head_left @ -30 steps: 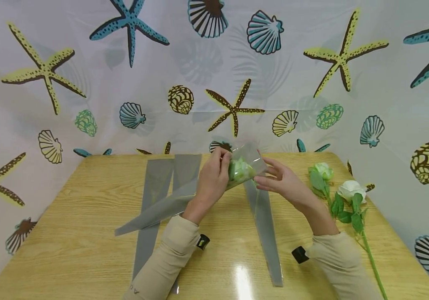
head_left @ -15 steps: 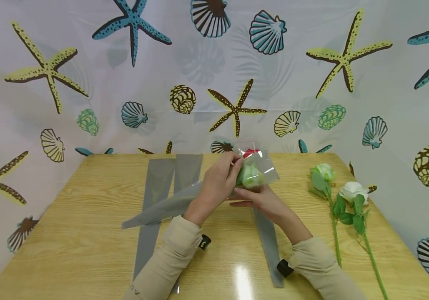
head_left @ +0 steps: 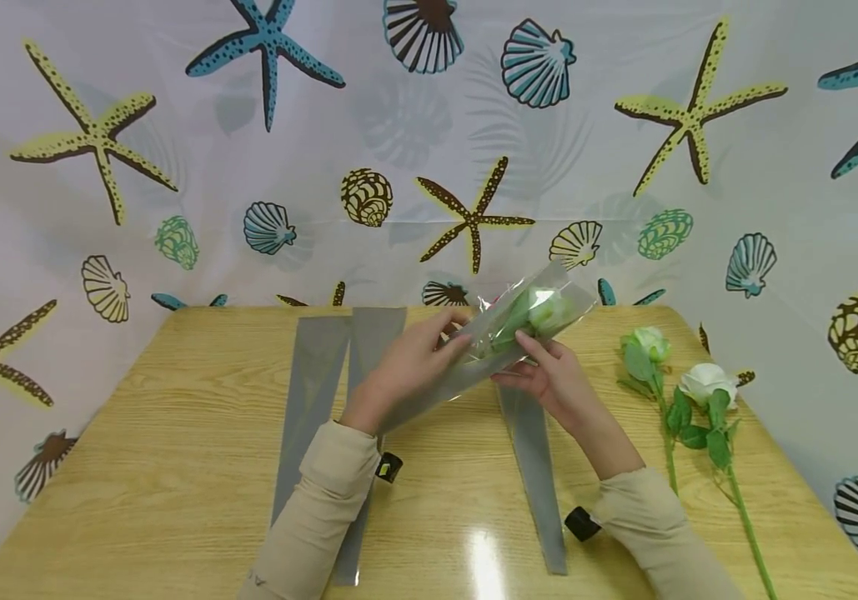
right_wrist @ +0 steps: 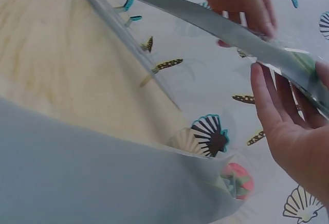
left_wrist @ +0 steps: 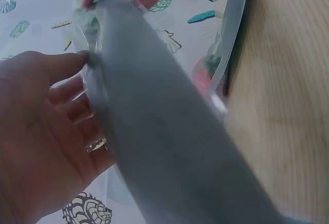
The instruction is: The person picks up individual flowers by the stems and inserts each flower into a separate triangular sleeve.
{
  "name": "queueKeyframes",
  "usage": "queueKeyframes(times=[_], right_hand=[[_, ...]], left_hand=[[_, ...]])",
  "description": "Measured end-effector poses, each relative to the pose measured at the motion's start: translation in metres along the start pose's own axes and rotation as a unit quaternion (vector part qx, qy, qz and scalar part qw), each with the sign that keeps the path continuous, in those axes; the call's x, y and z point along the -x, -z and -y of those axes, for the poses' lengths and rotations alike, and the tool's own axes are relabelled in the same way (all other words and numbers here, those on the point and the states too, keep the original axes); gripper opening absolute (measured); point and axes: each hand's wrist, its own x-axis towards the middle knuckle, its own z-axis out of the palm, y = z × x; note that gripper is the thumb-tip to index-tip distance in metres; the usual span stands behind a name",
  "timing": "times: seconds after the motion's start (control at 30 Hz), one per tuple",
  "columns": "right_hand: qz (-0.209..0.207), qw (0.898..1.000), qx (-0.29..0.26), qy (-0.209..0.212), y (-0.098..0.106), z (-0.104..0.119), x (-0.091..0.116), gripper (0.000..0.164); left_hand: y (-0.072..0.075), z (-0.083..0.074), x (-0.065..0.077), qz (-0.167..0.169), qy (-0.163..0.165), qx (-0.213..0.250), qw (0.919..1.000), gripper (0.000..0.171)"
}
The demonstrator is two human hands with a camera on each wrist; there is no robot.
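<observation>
A greenish-white rose lies inside a flower sleeve with a clear front and grey back, raised above the table and slanting up to the right. My left hand pinches the sleeve's edge partway along, thumb and fingertips at its near side in the left wrist view. Nearer the bloom, my right hand grips the sleeve, thumb on the clear front and fingers behind. In the right wrist view the right hand has its fingers under the grey back. The sleeve's narrow end is partly hidden by the left forearm.
Two loose roses, one white and one pale green, lie at the table's right. Grey sleeves lie left of centre; another sleeve holding a red flower lies beneath the hands. A shell-print cloth hangs behind.
The sleeved rose has moved right and up, its bloom now further beyond the hands. My left hand slid lower along the sleeve; the right hand shifted from the opening to the side below the bloom.
</observation>
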Motion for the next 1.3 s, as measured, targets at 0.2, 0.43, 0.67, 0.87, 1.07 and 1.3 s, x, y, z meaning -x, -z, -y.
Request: queueKeyframes(times=[0.2,0.43,0.67,0.87,1.07,1.3], right_hand=[[-0.029,0.999,-0.009,0.016,0.010,0.013,0.003,0.025],[-0.018,1.000,0.008,0.014,0.006,0.014,0.001,0.051],[-0.027,0.997,0.070,0.018,-0.002,0.008,-0.001,0.067],[0.000,0.990,0.140,-0.011,-0.004,0.002,-0.002,0.066],[0.033,0.977,0.205,-0.055,-0.005,-0.007,-0.004,0.073],[0.043,0.970,0.228,-0.077,-0.004,-0.015,-0.004,0.078]], left_hand=[[-0.002,0.004,-0.004,0.008,-0.008,0.033,0.9994,0.016],[-0.009,-0.001,-0.007,-0.050,0.028,0.125,0.9905,0.013],[-0.022,-0.003,-0.008,-0.086,0.066,0.158,0.9814,0.009],[-0.026,-0.001,-0.006,-0.065,0.125,0.196,0.9705,0.012],[-0.027,0.011,-0.005,0.005,0.192,0.246,0.9500,0.015],[-0.031,0.027,-0.002,0.042,0.210,0.195,0.9573,0.018]])
